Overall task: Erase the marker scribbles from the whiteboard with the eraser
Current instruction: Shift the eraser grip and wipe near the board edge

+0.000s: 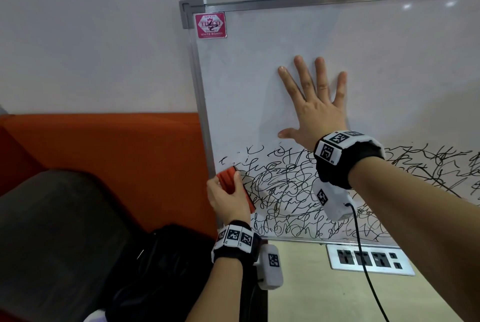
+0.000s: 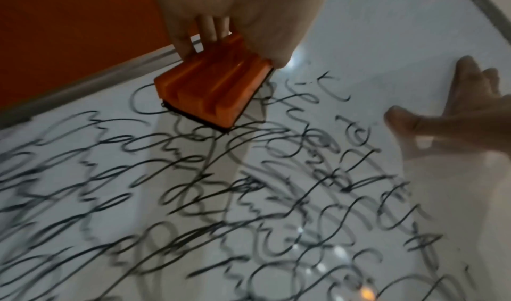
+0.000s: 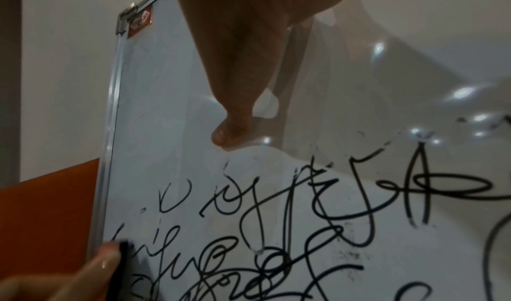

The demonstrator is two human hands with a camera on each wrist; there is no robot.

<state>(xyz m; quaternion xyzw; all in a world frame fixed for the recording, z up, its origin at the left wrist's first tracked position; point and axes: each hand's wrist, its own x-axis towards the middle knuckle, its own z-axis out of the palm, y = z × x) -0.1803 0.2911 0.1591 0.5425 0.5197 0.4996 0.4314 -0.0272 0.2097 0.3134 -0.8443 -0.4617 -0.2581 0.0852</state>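
My right hand point(image 1: 315, 111) presses flat, fingers spread, steadying the whiteboard point(image 1: 259, 62); my left hand point(image 1: 228, 198) grips the eraser point(image 1: 232, 178) against the scribbles point(image 1: 285, 191).

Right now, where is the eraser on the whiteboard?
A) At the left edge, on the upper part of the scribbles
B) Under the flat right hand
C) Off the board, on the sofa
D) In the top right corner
A: the left hand holds the orange eraser on the scribbles beside the whiteboard's left frame; the right hand lies flat higher up.
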